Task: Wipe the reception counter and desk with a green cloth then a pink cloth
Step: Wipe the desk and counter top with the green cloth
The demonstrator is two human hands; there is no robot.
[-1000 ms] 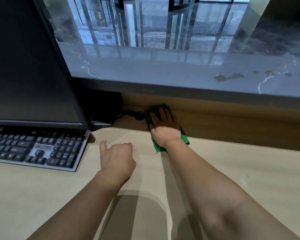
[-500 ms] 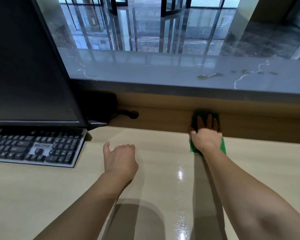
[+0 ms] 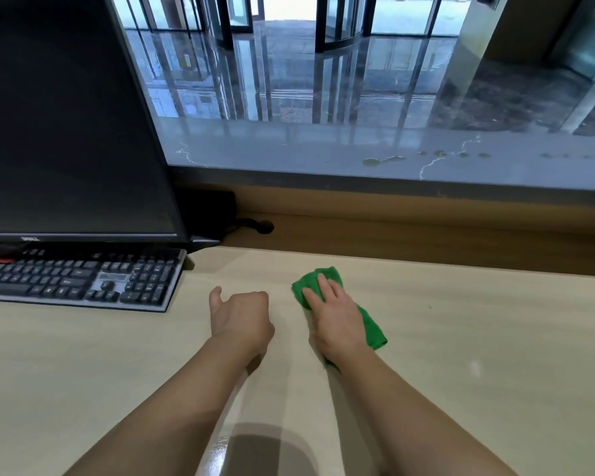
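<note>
1. Fingers [image 3: 324,286] of the right hand [image 3: 339,321] lie straight, slightly spread, pressing one crumpled green cloth [image 3: 371,329] flat beneath them on the desk [image 3: 461,338]
2. One left hand [image 3: 241,317], beside them, loosely curled, holds nothing
3. Left of both: one black keyboard [image 3: 66,283], one dark monitor [image 3: 66,115]; beyond the fingertips, one glossy marbled counter [image 3: 289,149]

My cloth [image 3: 371,325] is bright green. Desk [image 3: 468,341] pale beige, faint wood grain. Counter [image 3: 289,149] grey marble, white veins. Keyboard [image 3: 66,280] black on grey base. Monitor [image 3: 66,132] black.
</note>
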